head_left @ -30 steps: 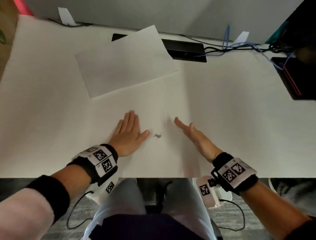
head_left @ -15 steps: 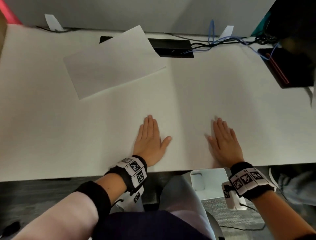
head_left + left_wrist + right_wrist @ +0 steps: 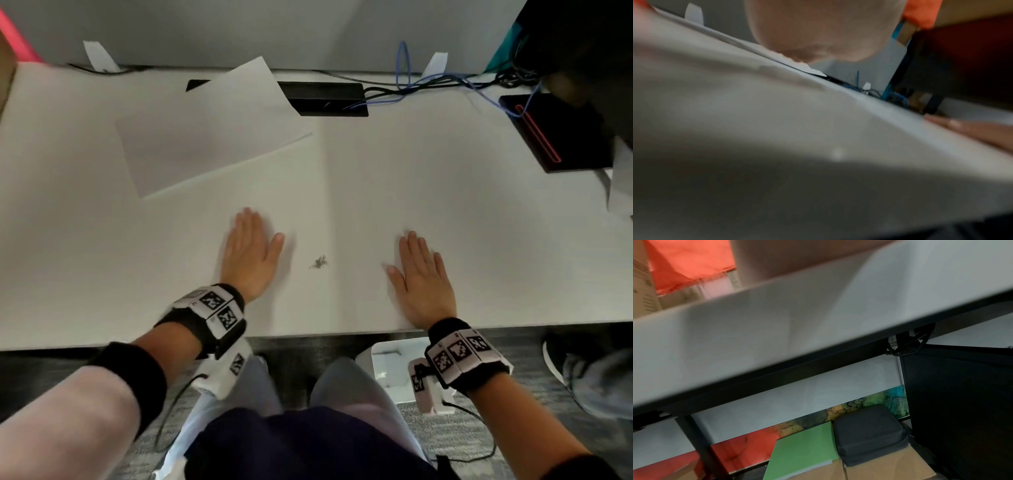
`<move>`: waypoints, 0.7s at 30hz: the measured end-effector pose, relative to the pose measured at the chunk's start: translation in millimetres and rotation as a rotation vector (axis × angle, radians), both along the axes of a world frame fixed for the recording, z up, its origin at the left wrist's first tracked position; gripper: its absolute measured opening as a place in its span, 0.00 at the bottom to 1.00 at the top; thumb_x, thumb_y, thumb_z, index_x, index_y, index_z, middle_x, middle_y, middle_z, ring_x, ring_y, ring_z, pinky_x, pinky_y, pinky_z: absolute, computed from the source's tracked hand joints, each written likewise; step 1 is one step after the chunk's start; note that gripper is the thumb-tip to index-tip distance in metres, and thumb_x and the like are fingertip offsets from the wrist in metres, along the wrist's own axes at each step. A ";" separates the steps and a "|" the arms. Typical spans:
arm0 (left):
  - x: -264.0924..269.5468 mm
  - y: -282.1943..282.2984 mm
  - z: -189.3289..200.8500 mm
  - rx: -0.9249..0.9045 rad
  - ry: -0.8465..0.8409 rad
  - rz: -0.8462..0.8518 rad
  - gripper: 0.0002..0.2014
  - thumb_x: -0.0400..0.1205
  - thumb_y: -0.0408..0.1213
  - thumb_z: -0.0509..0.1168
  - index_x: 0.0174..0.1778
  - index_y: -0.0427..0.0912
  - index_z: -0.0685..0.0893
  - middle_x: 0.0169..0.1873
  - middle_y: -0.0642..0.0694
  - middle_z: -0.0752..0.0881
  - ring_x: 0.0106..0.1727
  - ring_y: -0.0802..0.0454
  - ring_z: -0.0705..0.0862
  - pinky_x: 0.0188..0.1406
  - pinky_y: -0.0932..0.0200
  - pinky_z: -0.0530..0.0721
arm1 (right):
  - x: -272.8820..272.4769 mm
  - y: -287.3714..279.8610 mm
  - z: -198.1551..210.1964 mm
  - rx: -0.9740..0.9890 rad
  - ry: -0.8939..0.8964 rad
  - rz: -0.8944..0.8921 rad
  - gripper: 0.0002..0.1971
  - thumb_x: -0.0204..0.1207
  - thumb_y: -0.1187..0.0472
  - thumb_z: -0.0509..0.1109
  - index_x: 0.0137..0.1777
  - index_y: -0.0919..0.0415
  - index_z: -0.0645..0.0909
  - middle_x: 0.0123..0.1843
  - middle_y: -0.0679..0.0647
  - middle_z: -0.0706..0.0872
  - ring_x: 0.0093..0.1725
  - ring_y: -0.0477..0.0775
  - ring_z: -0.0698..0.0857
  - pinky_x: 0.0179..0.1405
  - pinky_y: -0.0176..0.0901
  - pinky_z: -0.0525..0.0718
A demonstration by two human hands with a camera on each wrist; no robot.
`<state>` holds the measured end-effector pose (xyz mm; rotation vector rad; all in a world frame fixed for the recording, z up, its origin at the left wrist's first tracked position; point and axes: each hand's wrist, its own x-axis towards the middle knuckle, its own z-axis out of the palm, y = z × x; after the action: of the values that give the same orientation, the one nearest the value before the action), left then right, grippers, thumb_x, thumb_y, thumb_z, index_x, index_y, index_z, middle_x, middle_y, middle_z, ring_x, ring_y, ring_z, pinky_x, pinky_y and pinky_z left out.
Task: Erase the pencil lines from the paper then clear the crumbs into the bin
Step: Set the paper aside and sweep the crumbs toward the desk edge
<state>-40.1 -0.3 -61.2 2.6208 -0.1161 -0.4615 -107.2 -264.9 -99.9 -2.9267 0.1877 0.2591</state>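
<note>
Head view is showing the left hand (image 3: 249, 255) and the right hand (image 3: 423, 281) lying palm-down with fingers straight on the white tabletop (image 3: 445, 192), holding nothing. Between them, touching neither, a small grey heap of eraser crumbs (image 3: 319, 262) is sitting near the front edge. A white paper sheet (image 3: 205, 133) is lying skewed at the far left, partly covering a black cable slot (image 3: 325, 97). A white bin (image 3: 394, 371) is standing on the floor below the right wrist. Wrist views are blurring.
</note>
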 end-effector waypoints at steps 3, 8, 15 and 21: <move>-11.5 0.6 -9.6 0.104 0.045 -0.043 0.34 0.86 0.54 0.37 0.81 0.35 0.37 0.81 0.40 0.34 0.82 0.48 0.34 0.81 0.54 0.35 | -0.3 0.8 1.7 -0.002 0.005 -0.001 0.38 0.74 0.38 0.27 0.82 0.56 0.38 0.85 0.51 0.39 0.83 0.48 0.40 0.80 0.45 0.35; -30.2 -68.0 -13.6 0.036 0.039 -0.176 0.34 0.86 0.55 0.37 0.81 0.35 0.38 0.81 0.41 0.35 0.82 0.49 0.34 0.78 0.57 0.33 | 0.0 2.6 6.6 0.029 0.032 -0.017 0.30 0.85 0.46 0.40 0.82 0.56 0.38 0.84 0.51 0.37 0.83 0.48 0.38 0.80 0.45 0.34; -30.1 -84.0 2.2 -0.315 0.029 -0.166 0.29 0.87 0.50 0.46 0.83 0.44 0.46 0.83 0.49 0.45 0.83 0.56 0.42 0.77 0.63 0.38 | -0.1 2.5 9.6 0.046 0.068 -0.005 0.30 0.85 0.47 0.40 0.82 0.57 0.38 0.84 0.52 0.36 0.83 0.48 0.37 0.80 0.46 0.33; -30.4 -20.9 -8.1 0.073 0.011 -0.018 0.33 0.87 0.53 0.41 0.82 0.39 0.40 0.82 0.43 0.37 0.82 0.50 0.36 0.79 0.56 0.36 | -0.7 2.3 10.1 0.058 0.060 -0.001 0.29 0.85 0.47 0.40 0.82 0.57 0.37 0.84 0.52 0.36 0.83 0.49 0.37 0.81 0.47 0.34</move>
<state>-70.5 -21.1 -69.3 2.6898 -0.1212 -0.4944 -108.0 -262.6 -89.7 -2.8629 0.1875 0.3466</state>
